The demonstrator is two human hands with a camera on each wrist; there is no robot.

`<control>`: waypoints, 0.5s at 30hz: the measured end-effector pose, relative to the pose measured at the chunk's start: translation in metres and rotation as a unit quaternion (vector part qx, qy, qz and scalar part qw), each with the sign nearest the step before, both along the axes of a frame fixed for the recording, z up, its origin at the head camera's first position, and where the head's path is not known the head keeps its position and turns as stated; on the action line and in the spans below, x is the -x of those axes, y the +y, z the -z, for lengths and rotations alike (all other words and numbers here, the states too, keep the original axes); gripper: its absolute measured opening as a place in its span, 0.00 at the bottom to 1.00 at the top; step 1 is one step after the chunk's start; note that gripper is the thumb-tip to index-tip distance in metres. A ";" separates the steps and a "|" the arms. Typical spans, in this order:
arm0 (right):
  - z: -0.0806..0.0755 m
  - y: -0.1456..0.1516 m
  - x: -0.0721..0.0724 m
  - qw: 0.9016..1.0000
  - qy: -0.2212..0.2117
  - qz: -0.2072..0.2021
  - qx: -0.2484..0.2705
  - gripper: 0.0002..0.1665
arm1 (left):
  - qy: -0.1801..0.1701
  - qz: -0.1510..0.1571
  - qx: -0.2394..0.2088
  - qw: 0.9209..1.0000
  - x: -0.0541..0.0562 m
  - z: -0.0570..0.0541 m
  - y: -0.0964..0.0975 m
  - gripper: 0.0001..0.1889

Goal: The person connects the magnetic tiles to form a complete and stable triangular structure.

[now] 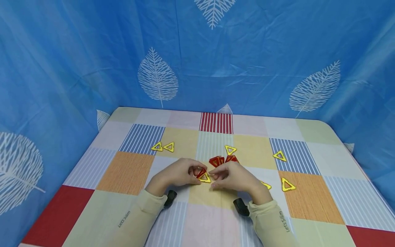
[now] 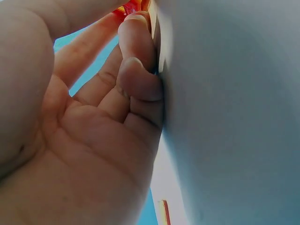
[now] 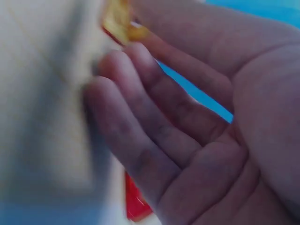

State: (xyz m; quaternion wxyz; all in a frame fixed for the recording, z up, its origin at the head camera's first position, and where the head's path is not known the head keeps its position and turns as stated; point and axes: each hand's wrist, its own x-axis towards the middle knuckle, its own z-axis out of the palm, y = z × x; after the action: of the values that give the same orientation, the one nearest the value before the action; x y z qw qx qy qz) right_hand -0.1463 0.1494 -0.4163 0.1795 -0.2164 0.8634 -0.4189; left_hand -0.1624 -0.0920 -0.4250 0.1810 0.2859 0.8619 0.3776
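Note:
My left hand (image 1: 182, 171) pinches a red triangular tile (image 1: 201, 173) between thumb and fingers, low over the checked cloth. Right against that tile is a yellow triangle frame (image 1: 204, 178). In the left wrist view, red and yellow show at the fingertips, mostly hidden by the fingers. My right hand (image 1: 232, 176) is just to the right, its thumb and index finger apart, fingertips close to the yellow frame's right corner. A yellow piece (image 3: 117, 21) appears beyond these fingertips in the right wrist view. Behind the right hand lie red triangular pieces (image 1: 217, 161), partly covered.
Two yellow triangles (image 1: 168, 146) lie at the back left, and another yellow triangle (image 1: 230, 150) lies behind the red pieces. Further right are two more, one yellow triangle (image 1: 288, 184) nearer me. Another yellow triangle (image 1: 266, 185) is partly hidden by my right wrist. Blue curtain (image 1: 247, 68) surrounds the table.

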 end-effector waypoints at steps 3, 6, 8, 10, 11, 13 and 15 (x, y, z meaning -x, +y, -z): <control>-0.006 0.015 0.002 1.000 -0.013 -0.004 0.013 0.19 | -0.006 -0.006 0.001 1.000 0.000 0.000 -0.001 0.23; -0.014 0.031 0.003 1.000 -0.021 0.008 0.017 0.18 | -0.013 -0.012 -0.001 1.000 -0.001 0.000 -0.001 0.23; -0.019 0.042 0.002 0.999 -0.027 0.016 0.022 0.19 | -0.016 -0.014 -0.004 1.000 -0.001 0.001 -0.001 0.23; -0.024 0.055 0.001 0.999 -0.034 0.022 0.027 0.20 | -0.018 -0.014 -0.007 1.000 -0.001 0.002 -0.001 0.23; -0.025 0.061 0.000 0.999 -0.036 0.025 0.028 0.21 | -0.018 -0.015 -0.009 1.000 -0.001 0.002 -0.001 0.23; -0.028 0.074 -0.001 0.998 -0.043 0.036 0.028 0.23 | -0.021 -0.016 -0.009 1.000 -0.001 0.003 -0.001 0.22; -0.029 0.086 -0.003 0.997 -0.050 0.049 0.021 0.24 | -0.023 -0.018 -0.011 1.000 -0.001 0.004 -0.001 0.22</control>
State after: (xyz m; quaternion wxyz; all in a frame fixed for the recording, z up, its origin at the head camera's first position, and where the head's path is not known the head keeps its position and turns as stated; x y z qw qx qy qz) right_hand -0.1429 0.2354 -0.3875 0.1970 -0.1567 0.8541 -0.4552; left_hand -0.1618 -0.0935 -0.4291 0.1908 0.2639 0.8583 0.3965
